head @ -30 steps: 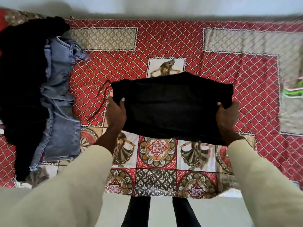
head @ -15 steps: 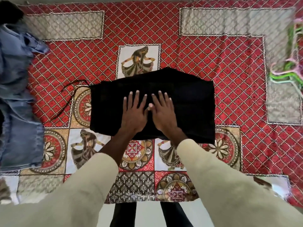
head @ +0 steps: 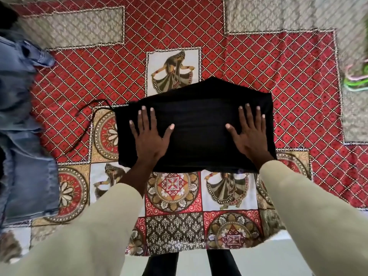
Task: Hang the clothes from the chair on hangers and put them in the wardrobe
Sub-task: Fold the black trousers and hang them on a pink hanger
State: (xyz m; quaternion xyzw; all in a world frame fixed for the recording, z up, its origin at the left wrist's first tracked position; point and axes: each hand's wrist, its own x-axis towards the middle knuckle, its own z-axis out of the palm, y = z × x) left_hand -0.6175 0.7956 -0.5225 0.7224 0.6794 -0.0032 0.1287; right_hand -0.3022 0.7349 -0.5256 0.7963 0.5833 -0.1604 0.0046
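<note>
- The black garment (head: 199, 124) lies folded into a flat block on the patterned bedspread (head: 258, 76), just below the printed panel of a dancing figure (head: 173, 70); that panel serves as the landmark here.
- The left hand (head: 149, 136) lies flat on the garment's left part, below and slightly left of the dancer panel, fingers straight and spread, gripping nothing.
- The right hand (head: 251, 134) lies flat on its right part, below and right of the panel, fingers likewise straight and spread, palm down.
- The step appears to be smoothing the fold. Doing it well likely means even palm pressure swept outward to the edges, so no crease gets trapped and the layers stay squared.
- A thin black cord (head: 87, 120) trails from the garment's left corner, left and below the panel; tucking it in would keep it from snagging on a hanger.
- Blue jeans (head: 23, 126) lie far left of the panel, at the bedspread's edge.
- Coloured hangers (head: 356, 80), blurred, lie far right of the panel, within reach for the next move.
</note>
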